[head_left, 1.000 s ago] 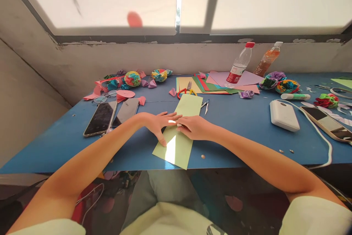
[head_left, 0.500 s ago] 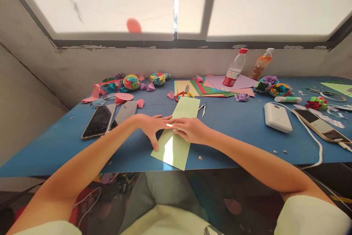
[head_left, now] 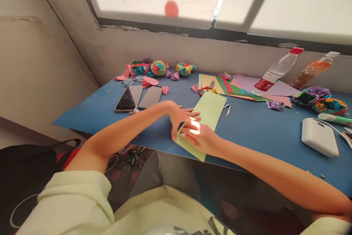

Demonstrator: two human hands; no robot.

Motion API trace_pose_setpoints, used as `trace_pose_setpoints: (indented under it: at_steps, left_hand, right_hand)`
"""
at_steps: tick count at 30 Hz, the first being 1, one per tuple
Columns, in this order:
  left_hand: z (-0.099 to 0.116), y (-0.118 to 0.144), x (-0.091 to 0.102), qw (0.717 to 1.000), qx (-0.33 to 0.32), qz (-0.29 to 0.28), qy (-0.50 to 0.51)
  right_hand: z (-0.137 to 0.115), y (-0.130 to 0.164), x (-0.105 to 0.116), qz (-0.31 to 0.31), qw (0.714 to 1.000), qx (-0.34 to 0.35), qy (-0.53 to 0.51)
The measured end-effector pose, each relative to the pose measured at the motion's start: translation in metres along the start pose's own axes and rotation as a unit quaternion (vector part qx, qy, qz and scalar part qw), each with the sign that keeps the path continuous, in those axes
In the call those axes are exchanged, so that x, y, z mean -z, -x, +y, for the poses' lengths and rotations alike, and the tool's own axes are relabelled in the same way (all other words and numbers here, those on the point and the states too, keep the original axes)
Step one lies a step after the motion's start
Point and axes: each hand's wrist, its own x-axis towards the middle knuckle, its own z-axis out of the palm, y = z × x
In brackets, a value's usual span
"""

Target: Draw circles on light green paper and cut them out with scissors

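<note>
While both hands press flat on it, a single pale green paper strip (head_left: 210, 112) lies lengthwise on the blue table (head_left: 261, 125), its near end reaching the table's front edge. The left hand (head_left: 180, 117) rests palm down with fingers spread wide across the strip's left border, thumb pointing back toward the person. The right hand (head_left: 199, 136) lies on the near part of the strip, fingers loosely curled and fingertips down on the paper, just beside the left hand and touching it; neither hand grips anything.

Two smartphones (head_left: 139, 98) lie side by side, screens up, to the left of the left arm, with one pair of eyeglasses (head_left: 132, 80) behind them. Two multicoloured paper balls (head_left: 158, 68) sit near the wall at the left, among pink and purple folded scraps. One pair of red-handled scissors (head_left: 206, 88) lies at the strip's far end, on the edge of one fanned stack of coloured paper sheets (head_left: 242, 87), and one small pair of thread snips (head_left: 228, 107) lies just right of the strip. Two plastic bottles stand tilted in view at the wall: a clear water bottle (head_left: 276, 72) with a red cap and an orange drink bottle (head_left: 312, 70) with a white cap. Further right sit two more paper balls (head_left: 329, 106), one white power bank (head_left: 319, 137) and one glue stick (head_left: 334, 118).
</note>
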Motion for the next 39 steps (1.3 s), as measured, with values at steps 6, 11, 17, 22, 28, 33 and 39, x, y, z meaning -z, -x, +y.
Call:
trace_pose_setpoints:
  at_steps: [6, 11, 17, 22, 28, 33, 39]
  left_hand:
    - [-0.003, -0.001, -0.001, 1.0, -0.012, 0.004, -0.009]
    - [-0.001, 0.0, -0.001, 1.0, -0.012, 0.005, -0.022]
    - [-0.001, 0.001, -0.001, 1.0, -0.012, 0.009, -0.01]
    - [0.002, 0.004, 0.0, 0.999, -0.001, 0.024, 0.025]
    - [0.001, 0.001, -0.001, 1.0, -0.014, 0.017, 0.016]
    - [0.001, 0.003, -0.003, 1.0, -0.013, 0.019, 0.016]
    - [0.002, 0.005, -0.003, 0.998, -0.008, 0.041, 0.04]
  right_hand:
    - [-0.013, 0.004, 0.003, -0.063, 0.995, 0.01, -0.075]
    - [-0.021, 0.016, 0.024, -0.158, 0.982, 0.012, -0.104]
    - [-0.005, 0.006, 0.028, -0.139, 0.984, -0.038, -0.108]
    - [0.008, -0.012, 0.005, -0.092, 0.99, -0.066, -0.08]
    - [-0.002, -0.008, 0.003, -0.045, 0.995, -0.004, -0.093]
    - [-0.016, 0.009, 0.014, -0.084, 0.988, 0.02, -0.13]
    - [-0.031, 0.034, 0.036, -0.137, 0.98, -0.015, -0.145]
